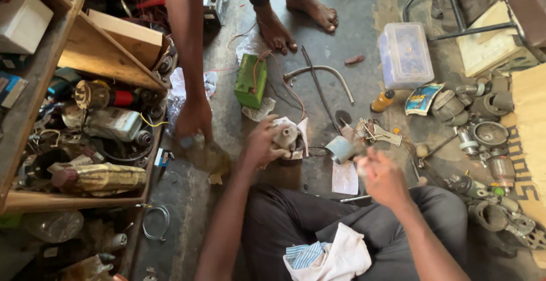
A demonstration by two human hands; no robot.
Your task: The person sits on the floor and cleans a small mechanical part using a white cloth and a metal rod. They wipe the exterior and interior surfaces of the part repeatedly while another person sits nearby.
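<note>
The work surface is a bare grey concrete floor (341,25), stained and littered with parts. The left hand (263,143) is closed around a small pale metal part (286,136), held just above the floor at scene centre. The right hand (382,177) is blurred; its grip cannot be determined. A second person's hand (194,120) reaches down at left, beside a wooden shelf (108,53) packed with components. A green box (251,79) and a clear plastic container (405,54) lie farther off.
</note>
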